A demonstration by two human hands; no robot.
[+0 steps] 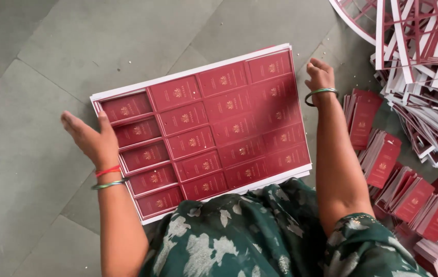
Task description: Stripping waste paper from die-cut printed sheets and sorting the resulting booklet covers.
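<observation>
A thick stack of large printed sheets (214, 128) lies on the grey stone floor, each sheet showing a grid of dark red rectangular cards with a gold emblem. My left hand (89, 137) rests flat against the stack's left edge, fingers spread, with a red thread and a green bangle on the wrist. At the stack's far right corner, my right hand (319, 76) has its fingers curled by the edge; I cannot tell if it grips the sheets. It wears a green bangle.
Several piles of cut red cards (383, 156) stand on the floor at the right. Behind them lies a heap of white and red trimmed frame scraps (424, 66). Green patterned cloth (260, 241) covers my lap at the bottom.
</observation>
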